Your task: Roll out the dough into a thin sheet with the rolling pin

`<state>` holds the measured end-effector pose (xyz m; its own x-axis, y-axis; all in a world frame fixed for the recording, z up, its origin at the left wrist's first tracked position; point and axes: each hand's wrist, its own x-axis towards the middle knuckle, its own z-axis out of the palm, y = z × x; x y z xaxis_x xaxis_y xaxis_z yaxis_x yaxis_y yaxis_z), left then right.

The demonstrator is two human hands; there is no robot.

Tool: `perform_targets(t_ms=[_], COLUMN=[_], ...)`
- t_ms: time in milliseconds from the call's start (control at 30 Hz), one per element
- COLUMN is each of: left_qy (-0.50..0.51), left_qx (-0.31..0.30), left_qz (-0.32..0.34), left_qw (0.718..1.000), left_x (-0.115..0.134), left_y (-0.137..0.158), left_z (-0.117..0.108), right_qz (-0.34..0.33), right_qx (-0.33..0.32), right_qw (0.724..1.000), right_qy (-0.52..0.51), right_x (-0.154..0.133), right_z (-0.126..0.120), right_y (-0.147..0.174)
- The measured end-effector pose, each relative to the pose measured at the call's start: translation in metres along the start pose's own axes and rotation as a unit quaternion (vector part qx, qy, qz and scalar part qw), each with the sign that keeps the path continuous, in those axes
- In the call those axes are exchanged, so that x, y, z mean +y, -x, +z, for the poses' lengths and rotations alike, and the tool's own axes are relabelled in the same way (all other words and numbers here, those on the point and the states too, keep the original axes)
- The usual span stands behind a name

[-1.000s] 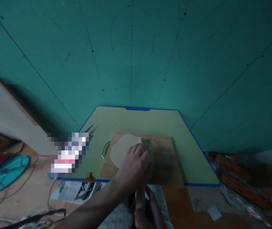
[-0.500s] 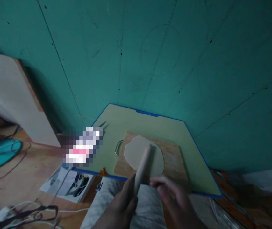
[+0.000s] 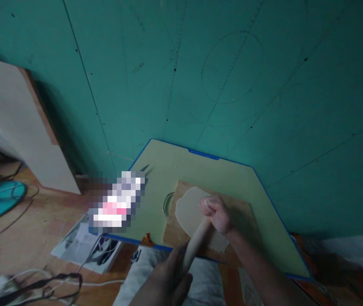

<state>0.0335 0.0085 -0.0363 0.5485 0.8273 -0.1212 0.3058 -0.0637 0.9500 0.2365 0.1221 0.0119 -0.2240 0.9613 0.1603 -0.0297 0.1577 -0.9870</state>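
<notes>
A pale wooden rolling pin (image 3: pixel 195 245) slants over the near part of a flattened round of dough (image 3: pixel 189 208). The dough lies on a wooden cutting board (image 3: pixel 245 219) with a metal loop handle at its left side. My left hand (image 3: pixel 171 274) holds the pin's near end, below the table's front edge. Around the far end, above the dough, my right hand (image 3: pixel 218 214) is closed in a fist. It hides that end of the pin and part of the dough.
The small table (image 3: pixel 165 161) has a blue rim and stands by a green wall (image 3: pixel 137 85). A pixelated, bright-screened object (image 3: pixel 117 204) is on its left side, near a dark pointed thing. An orange clip (image 3: pixel 148 239) sits on the front edge. Cables (image 3: pixel 57 280) lie on the floor.
My right hand has moved up from the board's near edge and closed on the pin's far end. My left hand still holds the near end. The view has shifted slightly.
</notes>
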Motion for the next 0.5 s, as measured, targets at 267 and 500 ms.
perform_targets(t_ms=[267,500], left_qy=[-0.291,-0.355], left_qx=[0.031,-0.062], left_qz=[-0.088,-0.131], left_qw=[0.952,0.924], left_x=[0.026,0.068], left_y=[-0.003,-0.017], left_z=[-0.009,-0.009], right_qz=[0.036,0.007], right_qx=[-0.061,0.040], right_qw=[0.997,0.994], right_qy=[0.027,0.099], right_x=[0.008,-0.001], right_z=[0.022,-0.012], right_y=[-0.049,-0.006])
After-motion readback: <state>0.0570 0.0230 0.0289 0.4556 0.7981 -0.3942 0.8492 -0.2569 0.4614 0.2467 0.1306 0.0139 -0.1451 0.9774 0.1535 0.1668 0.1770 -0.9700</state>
